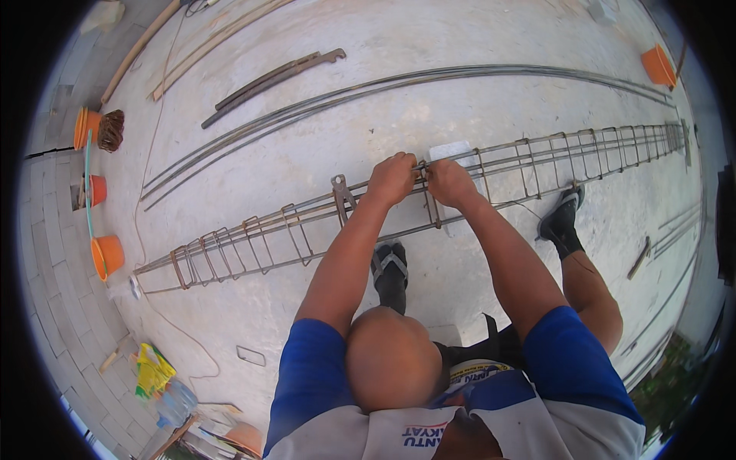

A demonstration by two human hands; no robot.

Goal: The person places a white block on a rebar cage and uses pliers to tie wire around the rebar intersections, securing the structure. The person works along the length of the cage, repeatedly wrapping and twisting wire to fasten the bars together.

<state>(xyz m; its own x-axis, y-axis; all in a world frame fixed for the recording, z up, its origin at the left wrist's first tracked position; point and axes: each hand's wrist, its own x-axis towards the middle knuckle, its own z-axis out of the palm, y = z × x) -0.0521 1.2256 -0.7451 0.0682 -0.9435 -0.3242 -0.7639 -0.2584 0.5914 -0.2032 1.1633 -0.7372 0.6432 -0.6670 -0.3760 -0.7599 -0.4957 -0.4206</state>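
A long rusty rebar cage [253,230], made of lengthwise bars and square stirrups, runs across the concrete floor from lower left to upper right. My left hand [392,178] grips its top bar with closed fingers. My right hand [448,182] is right beside it on the same bar, fingers pinched at a stirrup joint where tie wire seems to sit. A hooked metal tool [340,195] hangs on the cage just left of my left hand. My knees and sandalled feet [391,272] are below the cage.
Loose long rebars [307,103] and a bending bar [268,80] lie beyond the cage. Orange buckets [108,254] stand at the left and one [658,64] at the far right. A single stirrup [251,355], bags and bottles lie lower left. More bars lie at the right.
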